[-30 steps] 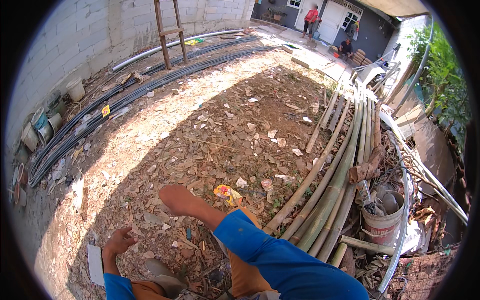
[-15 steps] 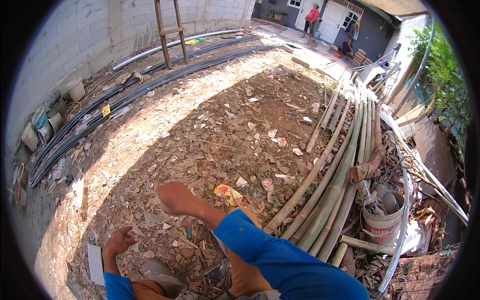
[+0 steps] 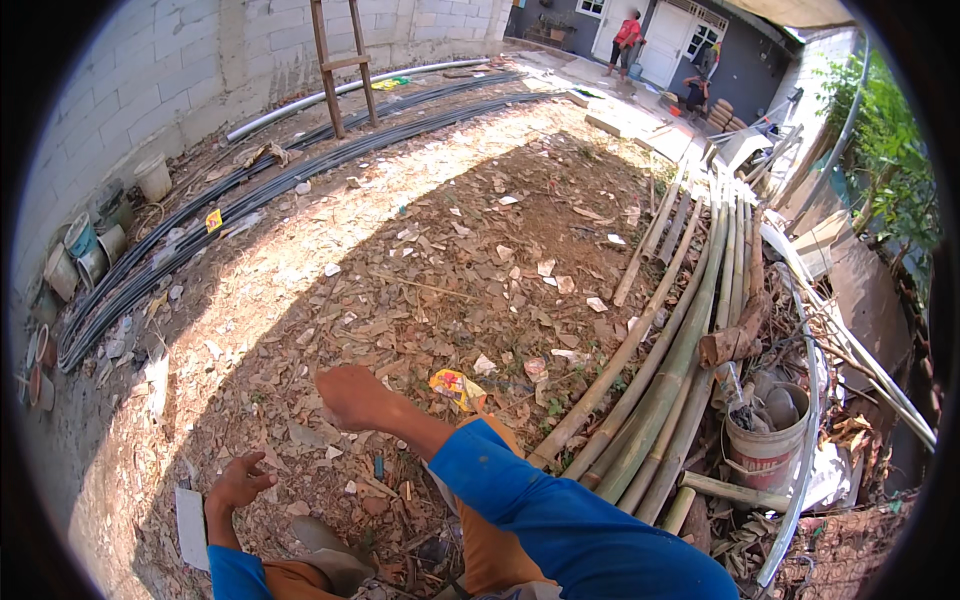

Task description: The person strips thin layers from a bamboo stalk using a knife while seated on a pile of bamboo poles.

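Note:
My left hand (image 3: 241, 483) is at the lower left, its fingers loosely apart and holding nothing. It hangs beside my bent orange-brown trouser leg (image 3: 300, 578), near a flat grey block (image 3: 191, 528) on the ground. My right hand (image 3: 354, 397) reaches out in front of me at the end of a blue sleeve, bent down at the wrist. Only its back shows; the fingers are hidden beneath, and no object sticks out from it. A crumpled yellow wrapper (image 3: 457, 389) lies on the dry leaves just right of that hand.
Bamboo poles (image 3: 668, 400) run along the right, next to a dirty bucket (image 3: 766, 440). Black rods (image 3: 250, 205), several old buckets (image 3: 88, 255) and a wooden ladder (image 3: 343, 65) line the left wall. Two people (image 3: 627, 42) (image 3: 697, 93) are by the house at the back.
My hands stay in nearly the same place. Far off, the crouching person has shifted posture slightly, with an arm now raised near the head.

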Action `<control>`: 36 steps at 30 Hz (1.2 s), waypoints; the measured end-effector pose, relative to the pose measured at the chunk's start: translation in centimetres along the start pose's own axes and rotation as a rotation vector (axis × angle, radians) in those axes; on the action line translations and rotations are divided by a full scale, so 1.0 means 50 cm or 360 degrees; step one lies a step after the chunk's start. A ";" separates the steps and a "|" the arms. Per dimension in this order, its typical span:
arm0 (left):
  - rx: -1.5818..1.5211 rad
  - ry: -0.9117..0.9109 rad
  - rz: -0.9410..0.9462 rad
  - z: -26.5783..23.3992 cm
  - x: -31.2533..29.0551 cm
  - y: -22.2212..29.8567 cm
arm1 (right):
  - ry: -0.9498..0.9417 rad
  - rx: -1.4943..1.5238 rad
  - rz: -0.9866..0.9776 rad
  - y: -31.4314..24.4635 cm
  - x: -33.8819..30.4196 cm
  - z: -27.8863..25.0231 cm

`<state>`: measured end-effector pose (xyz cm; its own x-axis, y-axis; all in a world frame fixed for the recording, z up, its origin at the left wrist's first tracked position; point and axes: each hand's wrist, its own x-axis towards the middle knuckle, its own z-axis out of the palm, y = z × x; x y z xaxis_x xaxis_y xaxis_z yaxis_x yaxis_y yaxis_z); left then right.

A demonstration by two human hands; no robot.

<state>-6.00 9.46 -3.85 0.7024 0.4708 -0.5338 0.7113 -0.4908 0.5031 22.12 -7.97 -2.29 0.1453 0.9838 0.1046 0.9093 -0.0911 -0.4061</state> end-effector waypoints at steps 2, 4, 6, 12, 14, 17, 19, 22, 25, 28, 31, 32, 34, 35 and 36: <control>0.0009 0.0006 0.0002 0.000 0.000 -0.001 | 0.0014 0.0008 -0.0012 0.000 -0.001 0.000; 0.0007 -0.0004 0.0019 0.001 0.002 -0.005 | 0.0001 0.0010 -0.0021 0.000 -0.002 -0.001; 0.0004 -0.0007 0.0018 0.001 0.004 -0.010 | -0.0012 0.0013 -0.0031 -0.001 -0.002 -0.003; 0.0003 -0.0019 0.0013 0.000 0.006 -0.010 | 0.0092 -0.0019 -0.0064 -0.009 -0.008 -0.014; 0.0024 -0.0018 0.0009 0.000 0.005 -0.010 | 0.0179 0.0072 -0.0015 -0.012 -0.011 -0.014; 0.0020 -0.0007 -0.0004 0.002 0.005 -0.007 | 0.0016 -0.0046 -0.0013 -0.006 -0.010 -0.017; 0.0039 -0.0021 -0.0023 -0.001 0.002 0.001 | 0.0047 -0.0045 -0.0016 -0.005 -0.011 -0.014; 0.0035 -0.0014 -0.0007 0.001 0.004 -0.004 | 0.0042 -0.0053 -0.0006 -0.004 -0.011 -0.013; 0.0011 -0.0020 -0.0040 0.001 0.004 -0.002 | 0.0011 -0.0060 0.0000 -0.007 -0.011 -0.015; 0.0032 -0.0007 -0.0038 0.001 0.004 -0.006 | -0.0011 -0.0061 -0.0008 -0.011 -0.014 -0.024; 0.0026 0.0001 -0.0018 0.000 0.000 -0.001 | -0.0027 -0.0065 -0.0016 -0.012 -0.015 -0.026; 0.0026 0.0000 -0.0016 0.001 0.000 0.001 | -0.0016 -0.0064 -0.0023 -0.010 -0.015 -0.024; 0.0012 0.0007 -0.0020 0.001 -0.001 0.002 | -0.0032 -0.0070 -0.0014 -0.008 -0.014 -0.023; 0.0012 0.0008 -0.0021 0.002 0.000 0.001 | -0.0048 -0.0075 -0.0007 -0.009 -0.012 -0.023; 0.0015 0.0011 -0.0011 0.002 0.000 -0.001 | -0.0048 -0.0075 -0.0008 -0.009 -0.012 -0.022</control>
<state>-6.03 9.44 -3.95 0.6977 0.4792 -0.5326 0.7159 -0.4945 0.4929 22.06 -8.67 -1.17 0.1298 0.9884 0.0789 0.9274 -0.0929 -0.3624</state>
